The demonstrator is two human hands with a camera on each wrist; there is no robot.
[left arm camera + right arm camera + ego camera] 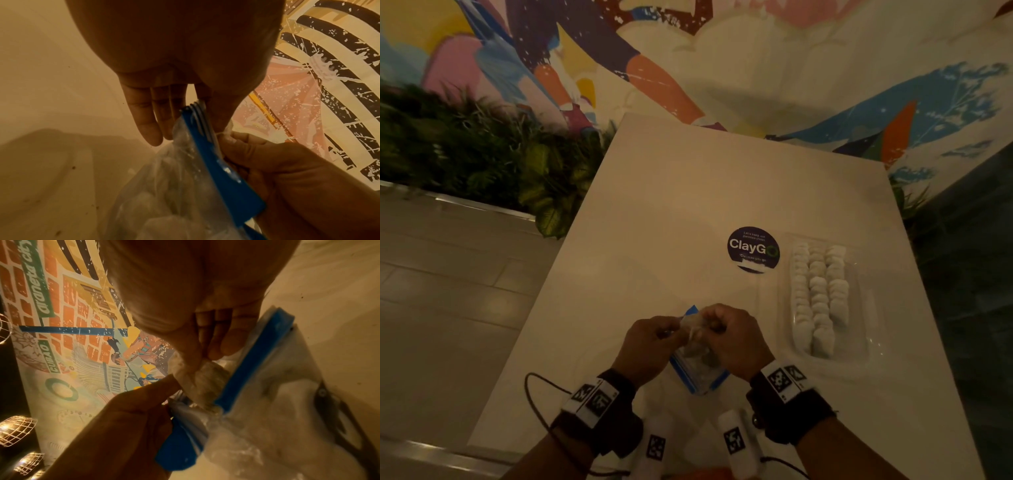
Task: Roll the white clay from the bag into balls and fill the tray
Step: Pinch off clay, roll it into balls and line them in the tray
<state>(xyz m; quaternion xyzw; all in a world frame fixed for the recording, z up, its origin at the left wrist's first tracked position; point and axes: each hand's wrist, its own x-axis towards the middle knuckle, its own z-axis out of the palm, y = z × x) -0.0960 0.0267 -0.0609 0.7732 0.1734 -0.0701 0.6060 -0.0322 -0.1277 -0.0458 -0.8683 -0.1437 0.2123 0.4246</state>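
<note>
A clear zip bag (697, 370) with a blue seal strip (216, 162) is held just above the white table's near middle. My left hand (674, 329) pinches the strip's upper end between thumb and fingers (148, 121). My right hand (709, 327) is at the bag's mouth, and its thumb and fingers pinch a lump of white clay (205, 381). More pale clay shows through the bag's plastic (164, 219). To the right lies a clear plastic tray (873, 308) with several white clay balls (818, 294) in three rows.
A round dark ClayGo sticker (753, 250) is stuck on the table (688, 192) beyond the hands. Green plants (482, 154) stand past the table's left edge, and a painted wall is behind. Cables and white tagged devices (736, 442) hang by my wrists.
</note>
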